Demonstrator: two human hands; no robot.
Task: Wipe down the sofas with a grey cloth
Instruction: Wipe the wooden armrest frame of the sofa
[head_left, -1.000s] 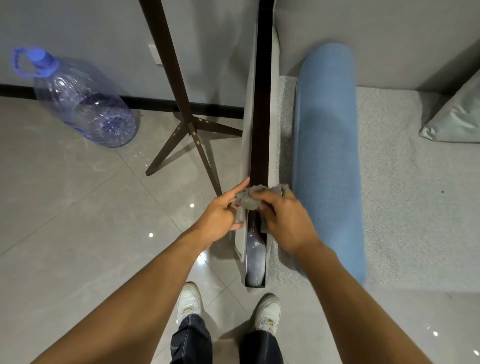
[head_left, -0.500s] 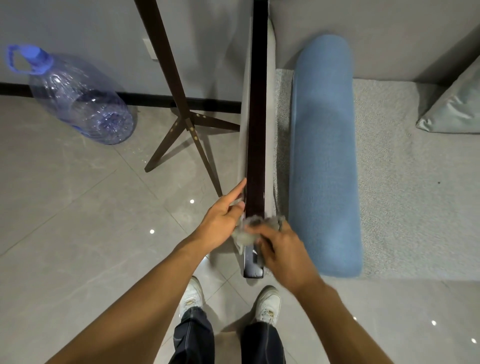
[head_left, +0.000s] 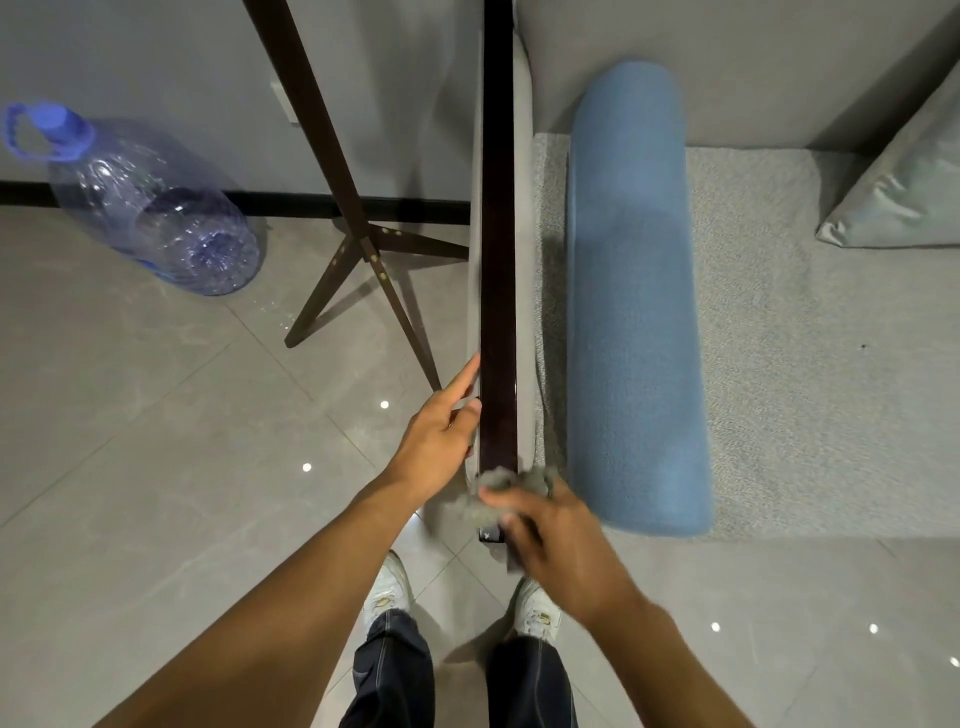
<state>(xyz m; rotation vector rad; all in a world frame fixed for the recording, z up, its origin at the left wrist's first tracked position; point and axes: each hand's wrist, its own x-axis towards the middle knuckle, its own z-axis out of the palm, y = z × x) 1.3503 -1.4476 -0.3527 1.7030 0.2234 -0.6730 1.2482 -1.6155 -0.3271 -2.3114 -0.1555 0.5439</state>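
The sofa's dark glossy wooden armrest (head_left: 497, 270) runs straight away from me, with the grey seat (head_left: 810, 395) to its right. My right hand (head_left: 556, 535) grips a bunched grey cloth (head_left: 493, 493) on the near end of the armrest. The cloth is blurred and partly hidden under my fingers. My left hand (head_left: 441, 436) rests against the armrest's left side with fingers stretched forward, holding nothing.
A blue bolster cushion (head_left: 634, 312) lies along the seat beside the armrest. A grey pillow (head_left: 904, 192) sits at the far right. Left of the sofa stand a dark wooden tripod stand (head_left: 358, 249) and a large blue water bottle (head_left: 150, 208) on the tiled floor.
My right hand has drawn the cloth along the armrest toward me, reaching its near end. My left hand has let go of the cloth and stayed at the armrest's side.
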